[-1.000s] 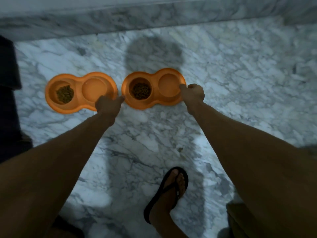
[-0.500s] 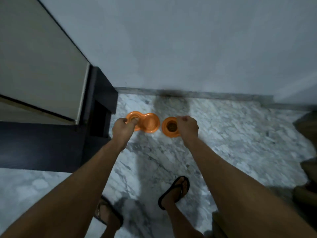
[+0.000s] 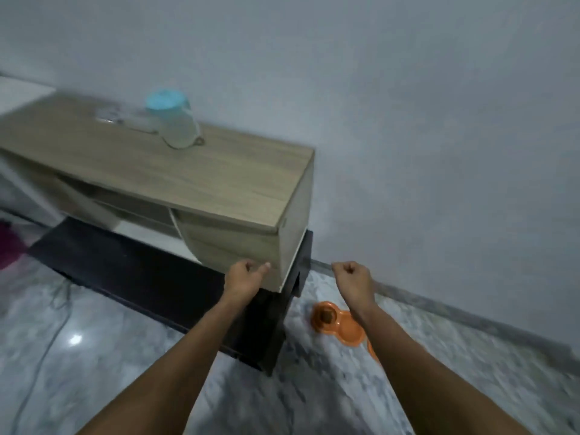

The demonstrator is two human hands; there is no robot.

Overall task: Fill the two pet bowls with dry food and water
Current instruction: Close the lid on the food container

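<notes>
An orange double pet bowl (image 3: 337,324) lies on the marble floor by the wall, with dark dry food in its left cup. A sliver of a second orange bowl (image 3: 372,350) shows just behind my right forearm. My left hand (image 3: 244,276) is a loose fist in front of the cabinet's corner, holding nothing. My right hand (image 3: 353,274) is also fisted and empty, raised above the bowls. A clear water jug with a light blue lid (image 3: 174,120) stands on the wooden cabinet top, up and to the left.
The wooden cabinet (image 3: 175,180) sits on a black base (image 3: 150,284) against the grey wall. A marble skirting (image 3: 470,315) runs along the wall at right. A cable (image 3: 40,356) trails over the floor at left, near something pink (image 3: 9,246).
Both hands have let go of the orange bowls and risen away from the floor. The view has swung up and left, bringing the cabinet top and jug into sight.
</notes>
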